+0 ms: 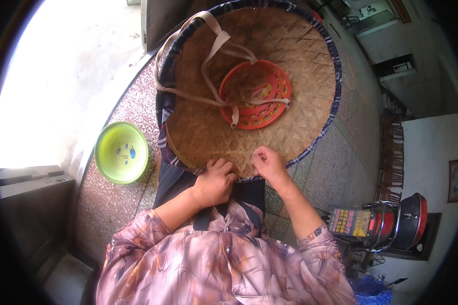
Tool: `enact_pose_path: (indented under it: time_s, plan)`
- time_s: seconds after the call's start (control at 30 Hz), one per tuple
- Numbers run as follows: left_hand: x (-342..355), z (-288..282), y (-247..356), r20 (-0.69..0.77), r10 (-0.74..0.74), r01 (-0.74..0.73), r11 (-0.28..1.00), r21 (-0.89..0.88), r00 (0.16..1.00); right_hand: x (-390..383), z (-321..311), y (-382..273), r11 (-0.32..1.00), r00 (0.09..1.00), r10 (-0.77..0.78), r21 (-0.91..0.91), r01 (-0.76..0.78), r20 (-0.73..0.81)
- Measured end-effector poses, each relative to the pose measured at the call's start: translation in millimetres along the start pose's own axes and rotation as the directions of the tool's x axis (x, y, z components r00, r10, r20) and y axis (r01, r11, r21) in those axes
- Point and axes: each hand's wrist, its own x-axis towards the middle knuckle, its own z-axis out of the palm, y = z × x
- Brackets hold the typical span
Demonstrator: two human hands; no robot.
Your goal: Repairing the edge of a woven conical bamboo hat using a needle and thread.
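Note:
Across my lap and knees lies a wide, round woven bamboo hat (308,86), its hollow inside facing up. Dark blue plaid cloth (332,119) binds its rim. A red plastic basket (257,123) sits at the hat's centre, with beige cloth straps (208,76) attached to it and looping over the left rim. My left hand (215,182) is closed on the near rim, fingers curled over the cloth edge. Just right of it, my right hand (270,165) is raised above the rim in a pinch. Anything between those fingertips is too small to make out.
A light green plastic basin (121,152) stands on the speckled floor to my left, beside a bright doorway. At the right is the rear of a motorbike (384,226), with a blue cloth (369,292) below it. Wooden slatted furniture (393,147) lines the right wall.

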Motion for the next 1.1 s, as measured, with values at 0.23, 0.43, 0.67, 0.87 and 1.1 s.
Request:
enact_pose_path:
  time_s: [0.23, 0.43, 0.67, 0.87, 1.1]
  plan:
    - [1, 3, 0, -0.044, 0.011, -0.012, 1.000, -0.024, 0.999, -10, 31, 4, 0.351, 0.882, -0.454, -0.885, 0.306, 0.125]
    - [0, 5, 2, -0.019, 0.014, -0.013, 1.000, 0.005, 1.000, -8, 39, 8, 0.210, 0.915, -0.369, -0.945, 0.252, 0.162]
    - [-2, 9, 5, -0.052, 0.000, 0.001, 1.000, 0.016, 0.999, -2, 8, 5, 0.465, 0.887, -0.450, -0.820, 0.335, 0.108]
    - [9, 9, 16, -0.119, -0.085, 0.090, 0.995, 0.036, 0.989, 0, -6, -7, 0.995, 0.997, 0.068, -0.077, -0.066, 0.024]
    - [10, 11, 11, -0.146, -0.081, 0.089, 0.995, 0.050, 0.986, -14, -5, 5, 0.655, 0.888, -0.407, -0.610, 0.447, 0.214]
